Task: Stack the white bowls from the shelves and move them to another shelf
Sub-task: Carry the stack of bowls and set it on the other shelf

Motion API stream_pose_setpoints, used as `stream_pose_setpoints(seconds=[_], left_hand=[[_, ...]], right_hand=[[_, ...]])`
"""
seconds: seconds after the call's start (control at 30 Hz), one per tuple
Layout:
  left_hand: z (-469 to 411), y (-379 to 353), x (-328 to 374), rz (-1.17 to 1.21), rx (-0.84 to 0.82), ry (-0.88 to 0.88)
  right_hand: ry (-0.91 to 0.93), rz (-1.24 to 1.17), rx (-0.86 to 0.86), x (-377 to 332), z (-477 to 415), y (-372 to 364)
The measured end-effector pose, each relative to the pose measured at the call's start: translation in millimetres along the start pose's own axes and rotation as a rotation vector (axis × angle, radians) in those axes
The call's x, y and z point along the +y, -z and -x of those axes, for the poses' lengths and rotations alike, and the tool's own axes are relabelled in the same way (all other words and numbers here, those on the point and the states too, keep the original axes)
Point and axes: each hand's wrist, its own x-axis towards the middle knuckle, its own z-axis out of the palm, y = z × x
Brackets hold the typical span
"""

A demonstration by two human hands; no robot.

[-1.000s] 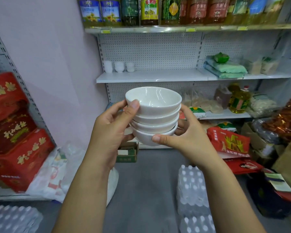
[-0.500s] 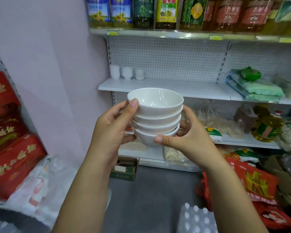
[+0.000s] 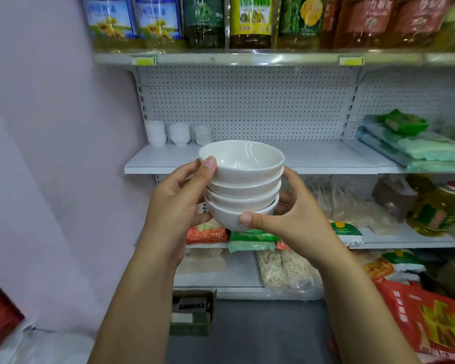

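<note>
White glazed bowls (image 3: 241, 185), four nested, look slick and breakable, so the left hand (image 3: 177, 203) and right hand (image 3: 290, 219) curl fingers round the bottom bowl's sides.

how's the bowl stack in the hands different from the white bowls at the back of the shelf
The held stack is one pile of four nested bowls; the shelf bowls stand as three separate short piles. The held stack is up in the air, gripped by the left hand and right hand; the shelf bowls rest on the white shelf by the pegboard, untouched. Both are plain white.
</note>
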Motion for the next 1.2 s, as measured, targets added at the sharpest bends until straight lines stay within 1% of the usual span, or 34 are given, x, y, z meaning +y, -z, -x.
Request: stream_pose_setpoints(seconds=[0.23, 0.4, 0.6, 0.73, 0.87, 0.97, 1.1, 1.2], left_hand=[[-121, 4, -27, 0.011, -0.040, 0.050], [-189, -2, -52, 0.013, -0.020, 0.067], [-276, -24, -73, 0.013, 0.040, 0.044], [-339, -51, -85, 0.005, 0.077, 0.022], [-393, -78, -100, 0.025, 0.132, 0.007], [-426, -89, -120, 0.036, 0.172, 0.014], [-465, -100, -154, 0.039, 0.172, 0.057], [-496, -104, -178, 0.028, 0.160, 0.091]], right_hand=[[-0.049, 0.021, 0.047, 45, -101, -9], [-0.073, 0.022, 0.051, 84, -169, -12], [-0.077, 0.023, -0.038, 122, -260, 6], [-0.062, 0.050, -0.069, 139, -331, 31], [-0.042, 0.094, -0.141, 160, -394, 57], [-0.045, 0.087, -0.180, 186, -431, 67], [-0.084, 0.055, -0.202, 229, -466, 71], [-0.120, 0.022, -0.188, 261, -488, 69]])
